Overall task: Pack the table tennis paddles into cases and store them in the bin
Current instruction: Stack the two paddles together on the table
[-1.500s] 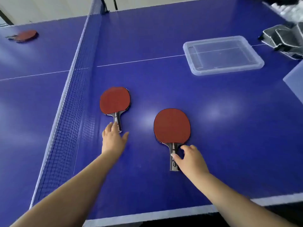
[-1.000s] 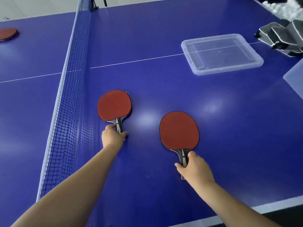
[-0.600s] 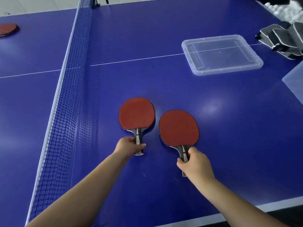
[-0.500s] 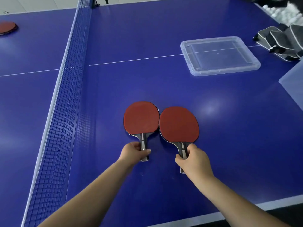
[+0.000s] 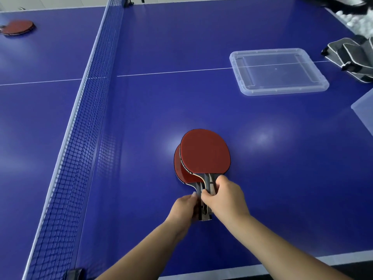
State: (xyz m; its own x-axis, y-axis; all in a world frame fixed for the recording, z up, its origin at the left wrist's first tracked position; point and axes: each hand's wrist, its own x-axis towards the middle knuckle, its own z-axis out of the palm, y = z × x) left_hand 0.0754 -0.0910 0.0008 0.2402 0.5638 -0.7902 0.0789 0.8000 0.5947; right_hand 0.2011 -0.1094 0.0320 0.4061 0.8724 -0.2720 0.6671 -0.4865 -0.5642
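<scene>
Two red paddles lie stacked on the blue table. The upper paddle (image 5: 204, 151) covers most of the lower paddle (image 5: 179, 168), whose left edge shows beneath. My right hand (image 5: 226, 198) grips the upper paddle's handle. My left hand (image 5: 186, 207) holds the lower paddle's handle, right beside it. A third red paddle (image 5: 17, 27) lies far left beyond the net. Grey paddle cases (image 5: 355, 57) are heaped at the far right. A corner of a clear bin (image 5: 363, 114) shows at the right edge.
A clear plastic lid (image 5: 278, 72) lies flat on the table ahead to the right. The net (image 5: 80, 122) runs along my left. White balls (image 5: 351, 19) sit at the top right corner. The table's near edge (image 5: 262, 265) is just below my arms.
Both hands took hold of the paddle handles and slid the paddles together. The right paddle now lies on top of the left one, handles side by side.
</scene>
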